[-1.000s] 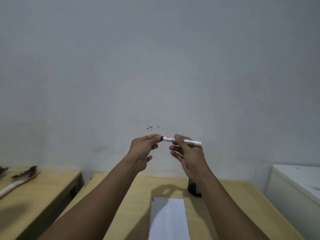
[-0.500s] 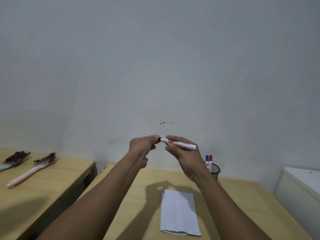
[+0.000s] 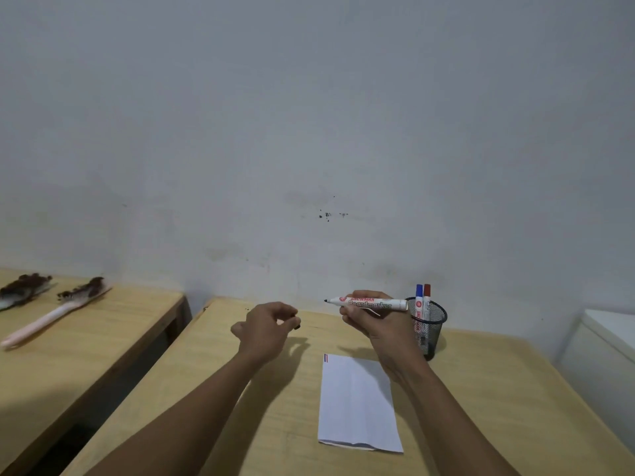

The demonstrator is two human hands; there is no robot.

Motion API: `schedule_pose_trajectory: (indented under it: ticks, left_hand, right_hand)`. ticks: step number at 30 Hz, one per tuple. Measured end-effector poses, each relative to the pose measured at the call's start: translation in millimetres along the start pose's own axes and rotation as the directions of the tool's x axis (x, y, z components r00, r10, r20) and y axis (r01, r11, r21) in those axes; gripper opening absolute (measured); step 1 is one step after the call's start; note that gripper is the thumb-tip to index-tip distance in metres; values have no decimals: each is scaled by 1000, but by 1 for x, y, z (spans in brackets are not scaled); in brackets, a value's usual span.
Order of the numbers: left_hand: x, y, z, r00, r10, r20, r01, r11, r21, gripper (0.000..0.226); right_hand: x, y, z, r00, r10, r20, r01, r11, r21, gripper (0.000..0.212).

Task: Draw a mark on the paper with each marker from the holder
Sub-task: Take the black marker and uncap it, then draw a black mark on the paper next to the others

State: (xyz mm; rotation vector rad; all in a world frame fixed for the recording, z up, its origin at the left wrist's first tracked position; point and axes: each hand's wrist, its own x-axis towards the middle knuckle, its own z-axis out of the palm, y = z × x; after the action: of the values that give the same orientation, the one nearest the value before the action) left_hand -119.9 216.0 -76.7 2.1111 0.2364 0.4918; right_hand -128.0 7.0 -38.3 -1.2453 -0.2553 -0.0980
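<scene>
My right hand (image 3: 374, 321) grips a white board marker (image 3: 369, 301), uncapped, lying level with its black tip pointing left above the table. My left hand (image 3: 266, 326) is closed around the marker's black cap (image 3: 297, 325), held apart to the left. A white sheet of paper (image 3: 357, 403) lies on the wooden table (image 3: 498, 407) below my right hand, with small blue and red marks at its top left corner. A black mesh holder (image 3: 429, 324) stands behind the paper with a blue marker (image 3: 419, 297) and a red marker (image 3: 426, 297) upright in it.
A second wooden table (image 3: 86, 345) stands to the left across a gap, with a pink-handled brush (image 3: 51, 316) and another brush (image 3: 20, 292) on it. A white cabinet (image 3: 604, 345) stands at the right. A grey wall rises right behind the tables.
The cap has come off the marker: my hands, joined at the tip before, have separated and lowered. My view has tilted down, showing more of the paper and holder.
</scene>
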Motion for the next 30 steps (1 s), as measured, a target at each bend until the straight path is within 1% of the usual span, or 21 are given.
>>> schedule_pose_trajectory:
  ticks: [1,3,5,8,11,13,15,16,18,19,21,23,25,26,30]
  left_hand:
    - [-3,-8,3,1000,20,18,-21,997,68,11]
    - [-7,-23,11,998,32,50,-39,989,143,23]
    - [-8,-32,18,997,16,74,-29,984,176,31]
    - [-7,-34,22,994,-1,114,-23,977,210,36]
    - [-7,-35,20,990,29,137,-67,958,279,43]
    - [-16,-34,19,987,136,90,-159,922,352,50]
    - [-32,-29,18,947,315,54,-308,856,415,42]
    - [-41,-25,17,917,390,79,-385,818,428,36]
    - [-56,-17,17,864,456,213,-503,766,400,33]
    - [-61,-14,17,844,443,302,-533,756,381,36]
    - [-66,-10,18,802,364,473,-560,734,385,51]
    - [-63,-11,19,746,336,576,-623,658,423,60]
    - [-59,-16,18,709,338,618,-667,606,433,60]
    - [-58,-19,18,700,340,628,-675,602,426,59]
    - [-57,-30,18,696,318,644,-656,647,389,59]
  right_hand:
    - [1,5,-3,1000,11,-12,-11,1000,2,17]
    - [2,13,-10,999,36,-38,-36,999,4,15]
    - [4,21,-14,996,59,-64,-60,998,-7,15]
    - [7,31,-18,994,81,-73,-84,996,-29,14]
    - [8,38,-20,993,102,-60,-105,993,-55,14]
    - [9,43,-22,993,114,-42,-118,989,-87,17]
    - [8,47,-24,992,127,-25,-129,982,-136,19]
    - [8,49,-25,991,133,-14,-134,977,-164,19]
    - [7,54,-24,989,147,3,-142,961,-237,20]
    - [7,58,-23,988,153,6,-144,946,-289,21]
    - [10,66,-23,988,155,19,-133,900,-416,22]
    - [14,73,-25,987,156,43,-115,865,-489,21]
    - [17,80,-29,985,165,58,-113,852,-511,18]
    - [18,82,-31,984,169,60,-115,853,-508,16]
    - [17,93,-38,987,149,58,-96,845,-527,13]
